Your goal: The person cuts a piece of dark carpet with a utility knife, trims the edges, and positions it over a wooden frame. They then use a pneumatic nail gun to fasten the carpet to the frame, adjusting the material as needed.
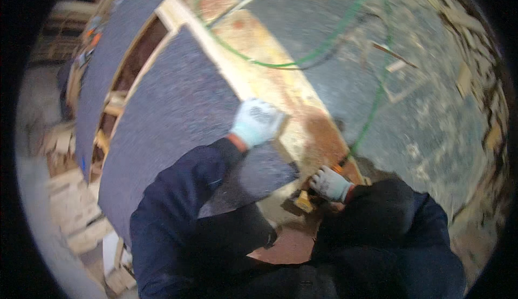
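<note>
My left hand (256, 122), in a white glove with dark print, is closed at the wooden edge of a large panel (178, 94) covered in dark grey-blue felt-like material. Its fingertips are hard to make out against the pale wood. My right hand (330, 184), also gloved, grips a black and yellow nail gun (304, 202) with an orange part, low over the near end of a long wooden board (286, 91). A green air hose (372, 113) runs up to this hand. The hand and blur hide much of the tool.
A framed opening (141, 53) lies between the dark-covered parts on the left. Wood offcuts (81, 229) are piled at lower left, and more scraps line the far right (493, 137). The green hose loops across the board and the grey floor (426, 126).
</note>
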Tool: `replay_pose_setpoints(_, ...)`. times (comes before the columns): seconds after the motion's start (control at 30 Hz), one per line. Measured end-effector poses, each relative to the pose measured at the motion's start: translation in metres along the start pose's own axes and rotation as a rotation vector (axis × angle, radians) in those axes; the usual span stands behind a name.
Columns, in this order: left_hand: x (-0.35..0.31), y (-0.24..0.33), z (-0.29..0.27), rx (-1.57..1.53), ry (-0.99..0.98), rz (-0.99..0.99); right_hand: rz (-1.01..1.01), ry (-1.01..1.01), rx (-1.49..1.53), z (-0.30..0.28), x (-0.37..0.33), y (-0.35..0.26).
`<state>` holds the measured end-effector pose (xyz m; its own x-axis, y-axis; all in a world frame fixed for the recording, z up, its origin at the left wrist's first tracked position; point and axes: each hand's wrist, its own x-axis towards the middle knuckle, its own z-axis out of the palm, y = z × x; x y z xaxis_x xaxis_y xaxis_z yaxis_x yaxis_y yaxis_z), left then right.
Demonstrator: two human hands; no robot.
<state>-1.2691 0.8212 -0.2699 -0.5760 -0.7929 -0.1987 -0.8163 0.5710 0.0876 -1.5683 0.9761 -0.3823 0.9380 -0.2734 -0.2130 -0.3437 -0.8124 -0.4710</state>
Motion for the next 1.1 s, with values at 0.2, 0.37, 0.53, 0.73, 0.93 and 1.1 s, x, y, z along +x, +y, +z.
replay_pose_setpoints(0.2,-0.005,-0.002,0.000,-0.095,0.104,-0.042,0.026,-0.273,0.304,-0.004,-0.008,0.040)
replay_pose_setpoints(0.37,-0.015,-0.007,0.003,-0.166,0.284,-0.009,0.350,-0.091,0.262,-0.108,-0.015,0.112)
replay_pose_setpoints(0.53,-0.014,-0.011,0.006,-0.256,0.169,-0.043,0.686,0.286,0.332,-0.266,-0.004,0.123)
replay_pose_setpoints(0.73,-0.022,-0.012,0.006,-0.249,0.274,-0.078,0.722,0.477,1.038,-0.364,0.028,0.095)
replay_pose_setpoints(0.93,-0.024,-0.017,0.015,-0.309,0.379,-0.076,0.753,0.358,1.265,-0.391,0.090,0.086)
replay_pose_setpoints(1.1,-0.021,-0.016,0.026,-0.387,0.394,-0.127,0.571,0.126,1.000,-0.402,0.206,0.113)
